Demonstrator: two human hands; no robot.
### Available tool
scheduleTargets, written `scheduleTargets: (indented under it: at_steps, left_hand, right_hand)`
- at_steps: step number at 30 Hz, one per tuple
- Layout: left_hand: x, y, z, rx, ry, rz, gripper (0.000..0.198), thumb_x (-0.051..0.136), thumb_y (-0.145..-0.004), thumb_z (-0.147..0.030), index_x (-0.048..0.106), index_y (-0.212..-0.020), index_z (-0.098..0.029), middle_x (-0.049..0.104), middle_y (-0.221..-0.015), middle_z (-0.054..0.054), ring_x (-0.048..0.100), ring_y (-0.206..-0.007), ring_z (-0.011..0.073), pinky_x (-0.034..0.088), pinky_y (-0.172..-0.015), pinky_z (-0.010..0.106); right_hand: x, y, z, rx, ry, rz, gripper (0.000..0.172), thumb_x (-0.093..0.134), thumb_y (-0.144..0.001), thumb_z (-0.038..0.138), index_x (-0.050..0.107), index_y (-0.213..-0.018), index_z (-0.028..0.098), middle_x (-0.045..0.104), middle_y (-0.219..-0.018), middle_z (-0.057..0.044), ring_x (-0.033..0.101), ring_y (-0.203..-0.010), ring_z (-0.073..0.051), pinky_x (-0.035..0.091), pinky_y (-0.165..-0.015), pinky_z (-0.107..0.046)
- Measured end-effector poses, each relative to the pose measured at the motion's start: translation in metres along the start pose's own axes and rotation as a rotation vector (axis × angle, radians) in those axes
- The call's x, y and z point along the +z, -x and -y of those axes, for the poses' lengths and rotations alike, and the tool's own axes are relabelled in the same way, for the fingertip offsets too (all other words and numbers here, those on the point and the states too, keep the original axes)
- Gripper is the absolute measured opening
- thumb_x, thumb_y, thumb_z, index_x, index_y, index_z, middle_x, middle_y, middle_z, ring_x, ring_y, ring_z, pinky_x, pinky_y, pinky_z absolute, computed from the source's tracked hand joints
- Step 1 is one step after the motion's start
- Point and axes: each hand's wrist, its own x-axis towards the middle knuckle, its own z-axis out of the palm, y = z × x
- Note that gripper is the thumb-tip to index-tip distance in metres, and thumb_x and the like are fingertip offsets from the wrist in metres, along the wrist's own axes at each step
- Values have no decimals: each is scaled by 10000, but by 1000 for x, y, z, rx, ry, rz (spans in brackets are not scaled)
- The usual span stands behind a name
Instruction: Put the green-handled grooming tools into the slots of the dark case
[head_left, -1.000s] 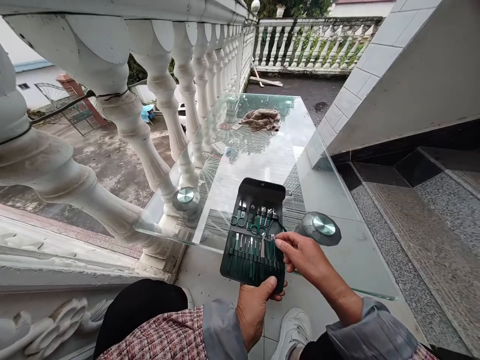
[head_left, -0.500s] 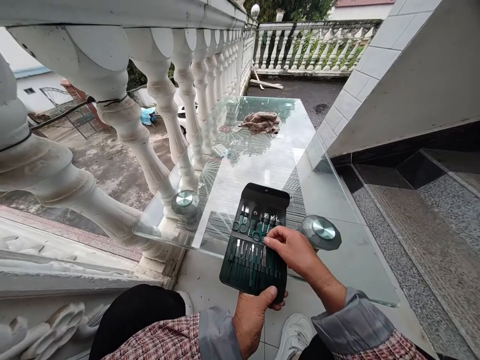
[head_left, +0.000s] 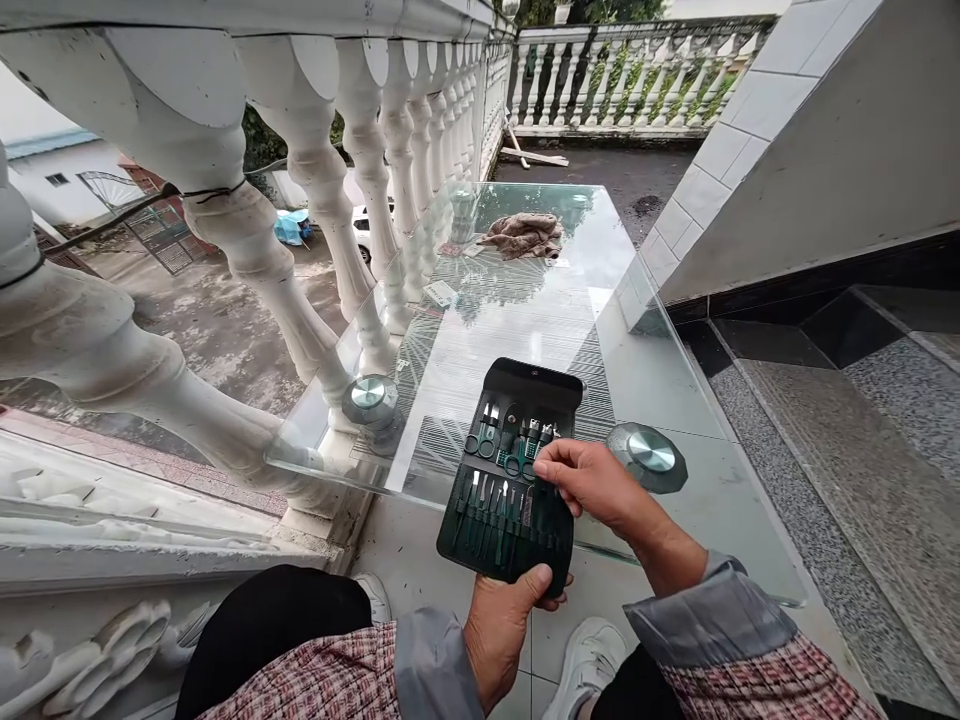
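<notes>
A black manicure kit case (head_left: 517, 400) lies open, partly over the near edge of a glass table (head_left: 525, 310). It holds several green-handled tools, among them small scissors (head_left: 484, 437) in the upper row. My left hand (head_left: 504, 620) grips the case's bottom edge, thumb on top. My right hand (head_left: 592, 480) rests over the right side of the case, its fingers curled and pinched at a tool in the upper row; which tool I cannot make out.
A brown cloth (head_left: 525, 235) lies at the table's far end. Round metal fittings (head_left: 370, 397) (head_left: 649, 455) sit at the near corners. A white balustrade (head_left: 330, 200) runs along the left, a tiled wall (head_left: 787, 140) and steps on the right.
My right hand has moved left and up across the case, from the lower row's right end to the upper row. The left hand keeps its grip on the case.
</notes>
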Motion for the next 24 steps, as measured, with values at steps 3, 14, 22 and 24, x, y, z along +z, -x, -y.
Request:
scheduleTargets:
  at_steps: [3, 14, 22, 24]
  left_hand:
    - [1, 1, 0, 8, -11, -6, 467, 757, -638, -437, 599, -944, -121, 677, -799, 83, 593, -677, 186, 431, -621, 290]
    - [-1, 0, -1, -6, -16, -33, 467, 763, -644, -440, 613, -944, -114, 687, -816, 94, 611, -694, 195, 451, -647, 302]
    - [0, -2, -1, 0, -31, -58, 447, 756, -652, -454, 632, -910, -112, 690, -805, 98, 610, -687, 192, 450, -651, 304]
    - [1, -2, 1, -5, -33, -62, 456, 760, -644, -460, 630, -914, -116, 686, -801, 91, 608, -687, 191, 452, -652, 303]
  right_hand:
    - [-6, -5, 1, -10, -70, -69, 210, 589, -669, 377, 529, -653, 176, 413, -397, 90, 378, -315, -52, 292, -361, -193]
    - [-65, -2, -15, 17, -165, -199, 357, 672, -599, 485, 552, -718, 171, 442, -451, 76, 389, -357, -51, 296, -379, -201]
    - [-100, -4, -45, 103, 85, -280, 256, 642, -604, 407, 568, -633, 164, 433, -397, 63, 379, -338, -66, 327, -382, -228]
    - [-98, -8, -48, 115, 169, -328, 214, 616, -634, 379, 584, -651, 168, 457, -414, 52, 406, -347, -80, 354, -399, -241]
